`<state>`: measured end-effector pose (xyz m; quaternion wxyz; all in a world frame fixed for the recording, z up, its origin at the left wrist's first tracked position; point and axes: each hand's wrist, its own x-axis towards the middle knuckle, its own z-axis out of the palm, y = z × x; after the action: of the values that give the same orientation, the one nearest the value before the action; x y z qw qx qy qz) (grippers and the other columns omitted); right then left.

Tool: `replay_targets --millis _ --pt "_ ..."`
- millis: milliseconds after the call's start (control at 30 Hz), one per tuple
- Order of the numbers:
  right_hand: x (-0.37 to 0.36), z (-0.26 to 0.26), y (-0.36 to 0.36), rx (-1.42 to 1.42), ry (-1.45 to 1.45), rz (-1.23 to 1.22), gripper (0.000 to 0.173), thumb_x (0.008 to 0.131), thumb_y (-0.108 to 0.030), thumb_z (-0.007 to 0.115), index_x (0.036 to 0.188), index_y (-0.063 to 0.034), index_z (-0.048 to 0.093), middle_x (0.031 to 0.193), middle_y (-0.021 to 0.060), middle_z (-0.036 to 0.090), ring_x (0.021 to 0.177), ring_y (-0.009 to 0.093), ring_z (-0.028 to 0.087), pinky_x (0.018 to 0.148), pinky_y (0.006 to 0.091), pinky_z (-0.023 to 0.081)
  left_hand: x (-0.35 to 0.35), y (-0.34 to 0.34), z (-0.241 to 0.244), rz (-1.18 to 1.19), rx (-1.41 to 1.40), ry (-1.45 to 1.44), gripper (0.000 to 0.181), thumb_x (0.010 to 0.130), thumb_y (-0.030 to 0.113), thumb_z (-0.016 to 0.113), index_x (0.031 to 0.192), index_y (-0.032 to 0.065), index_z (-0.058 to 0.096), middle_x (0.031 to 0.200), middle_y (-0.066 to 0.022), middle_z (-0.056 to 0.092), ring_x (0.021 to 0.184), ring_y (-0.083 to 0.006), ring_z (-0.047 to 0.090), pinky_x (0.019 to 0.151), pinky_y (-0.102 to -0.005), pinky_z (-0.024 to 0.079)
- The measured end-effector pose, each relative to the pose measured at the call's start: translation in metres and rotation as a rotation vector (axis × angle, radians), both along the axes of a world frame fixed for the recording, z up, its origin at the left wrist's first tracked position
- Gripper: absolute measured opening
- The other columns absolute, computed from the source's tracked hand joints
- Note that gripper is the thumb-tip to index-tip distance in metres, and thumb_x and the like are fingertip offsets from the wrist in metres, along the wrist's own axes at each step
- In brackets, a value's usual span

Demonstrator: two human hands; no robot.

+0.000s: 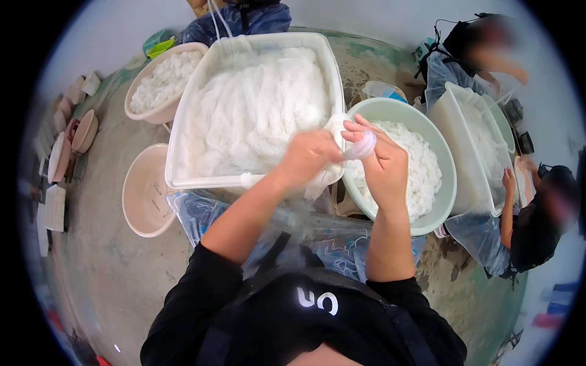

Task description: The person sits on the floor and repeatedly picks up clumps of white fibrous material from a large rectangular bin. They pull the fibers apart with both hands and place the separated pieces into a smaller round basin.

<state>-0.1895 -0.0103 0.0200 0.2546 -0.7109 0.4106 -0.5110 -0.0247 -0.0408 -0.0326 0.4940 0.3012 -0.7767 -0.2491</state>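
Observation:
A small twisted coil of white fibre strand (363,146) is looped about the thumb and fingers of my right hand (387,160). My left hand (312,153), blurred and fisted, grips the tail of that strand. Both hands are over the near right corner of a large white rectangular tub (208,182). Long wet white fibres (261,105) fill the tub in loose skeins, and some hang over its corner. Under my right hand stands a pale green round basin (446,201) heaped with white fibre bundles (419,169).
A pink basin of white fibre (132,84) stands left of the tub, above another pink basin (137,196) on the floor. Two people (533,219) (451,59) sit by a second white tub (467,151) at right. Another person's plastic apron (270,18) shows beyond my tub.

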Motion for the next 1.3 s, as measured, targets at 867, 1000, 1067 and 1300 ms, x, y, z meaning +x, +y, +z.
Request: replay_targets --millis 867,1000,1067,1300 --pt "-0.03 -0.013 -0.032 0.165 -0.991 0.146 0.022 0.092 -0.019 0.049 0.097 0.0001 0.058 0.123 0.0204 0.05 0.113 0.023 0.047 0.093 0.0357 0.039 -0.009 0.018 0.016 -0.095 0.487 -0.061 0.019 0.086 0.02 0.042 0.086 0.0037 0.051 0.067 -0.0023 0.044 0.064 -0.0166 0.044 0.061 -0.0319 0.037" --pt "-0.014 0.002 -0.023 0.339 -1.141 0.622 0.022 0.096 -0.023 0.037 0.095 -0.0089 0.054 0.107 0.0134 0.058 0.07 0.014 0.053 0.063 0.0281 0.044 -0.032 0.016 0.0 0.067 0.333 0.139 0.018 0.084 0.018 0.036 0.072 0.0065 0.043 0.063 -0.0004 0.041 0.057 -0.0154 0.038 0.053 -0.028 0.033" --pt "0.006 0.018 -0.004 0.264 -1.005 0.471 0.018 0.097 -0.02 0.038 0.092 -0.0119 0.053 0.094 0.007 0.06 0.043 0.006 0.029 0.042 0.022 0.029 -0.031 -0.002 -0.007 0.089 0.588 0.447 0.016 0.083 0.015 0.037 0.069 0.0089 0.041 0.06 0.0006 0.037 0.051 -0.0129 0.032 0.048 -0.0264 0.029" --pt "-0.016 -0.017 -0.023 -0.188 0.379 -0.232 0.028 0.083 -0.009 0.056 0.11 -0.006 0.055 0.116 0.0133 0.055 0.106 0.026 0.05 0.085 0.0326 0.042 -0.024 -0.02 0.089 -0.58 1.104 0.897 0.019 0.082 0.014 0.035 0.063 0.0142 0.03 0.058 0.0045 0.027 0.05 -0.0082 0.022 0.044 -0.0232 0.021"
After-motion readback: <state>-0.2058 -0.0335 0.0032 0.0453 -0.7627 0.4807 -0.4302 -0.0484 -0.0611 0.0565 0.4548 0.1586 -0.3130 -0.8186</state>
